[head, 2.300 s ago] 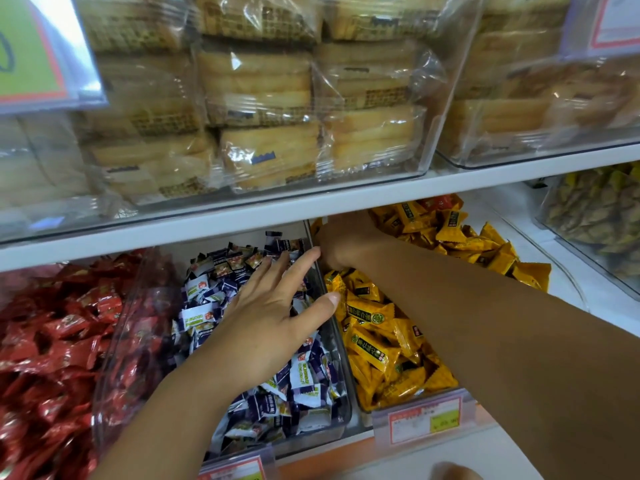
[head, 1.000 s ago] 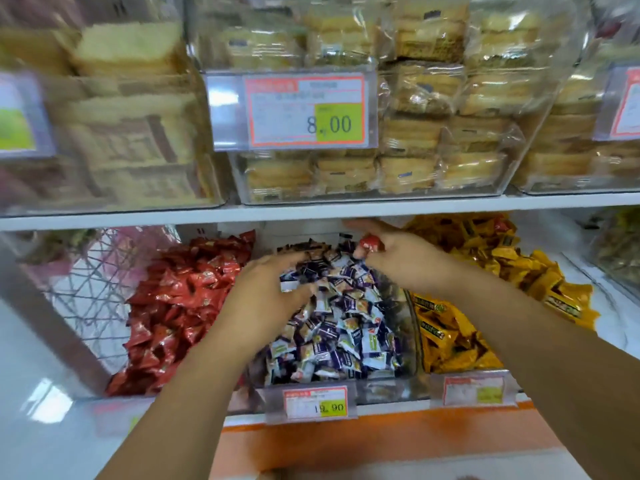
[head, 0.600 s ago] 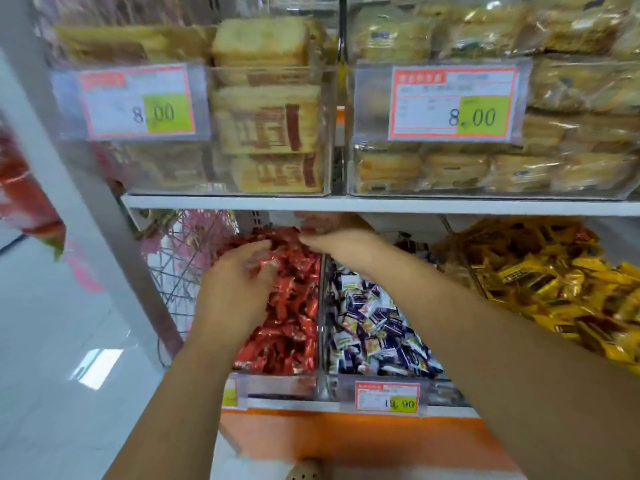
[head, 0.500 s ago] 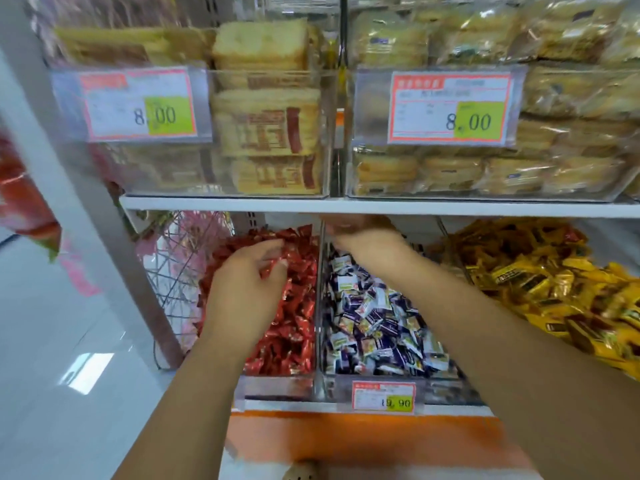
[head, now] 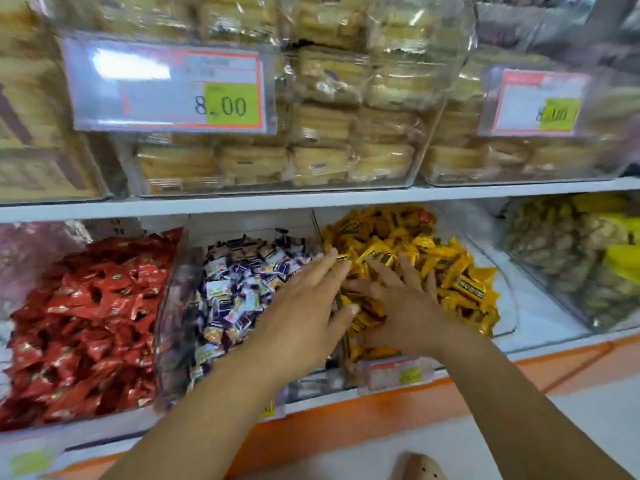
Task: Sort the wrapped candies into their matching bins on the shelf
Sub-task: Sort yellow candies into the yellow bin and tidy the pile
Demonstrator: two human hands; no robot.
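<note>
Resting on yellow candies [head: 450,268]: right hand [head: 405,306], fingers [head: 408,271] spread wide; left hand [head: 304,313] fingers straight, empty, alongside.

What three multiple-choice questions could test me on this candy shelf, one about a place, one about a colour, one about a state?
1. Where does the right hand rest?
A. in a pocket
B. on a trolley handle
C. on the yellow candies

2. What colour are the candies in the leftmost bin?
A. green
B. red
C. blue

3. How do the fingers of the left hand lie?
A. straight and spread
B. balled into a fist
C. pinching a spoon

Answers:
1 C, it lies spread on the yellow pile.
2 B, the red candies fill that bin.
3 A, they stretch towards the yellow pile and hold nothing.
</note>
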